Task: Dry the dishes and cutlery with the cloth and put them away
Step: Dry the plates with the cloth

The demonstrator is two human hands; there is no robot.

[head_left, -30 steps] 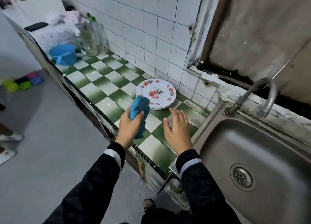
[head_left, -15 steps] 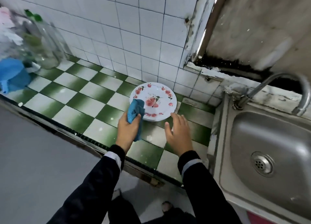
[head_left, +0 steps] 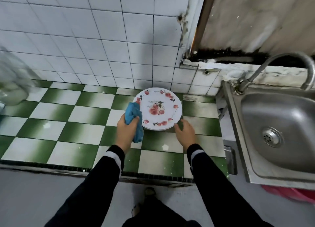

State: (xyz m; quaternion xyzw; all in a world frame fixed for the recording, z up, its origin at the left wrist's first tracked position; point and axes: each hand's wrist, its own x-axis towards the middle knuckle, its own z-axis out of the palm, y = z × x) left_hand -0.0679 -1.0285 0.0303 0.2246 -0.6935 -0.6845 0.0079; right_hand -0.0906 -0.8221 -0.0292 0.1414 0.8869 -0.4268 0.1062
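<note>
Fingers, left (head_left: 134,120): I see them curled tight round the blue cloth (head_left: 133,111), with the thumb side pressing the bunched fabric.
Left hand (head_left: 126,130): it hovers at the left rim of the plates (head_left: 160,107); the top of the cloth overlaps that rim, and a tail of cloth hangs below my knuckles.
Fingers, right (head_left: 182,122): loose and spread, holding nothing that I can make out.
Right hand (head_left: 185,133): palm down at the near right edge of the stack, thumb just beside the rim; I cannot tell whether it touches.
Plates: a small stack of white ones with red flowers, lying flat, face up, close to the back wall.
Counter (head_left: 81,114): green and white checked tiles; the stack sits on it towards the right end.
Wall (head_left: 102,39): white square tiles behind the counter.
Sink (head_left: 234,110): steel, right of the counter, well apart from the plates; its drain shows in the bowl.
Tap (head_left: 293,58): curved, rising from the sink's back corner.
Left edge: a clear bottle (head_left: 12,83), too blurred for me to read more.
Sleeves: dark, each with a pale band at the cuff.
</note>
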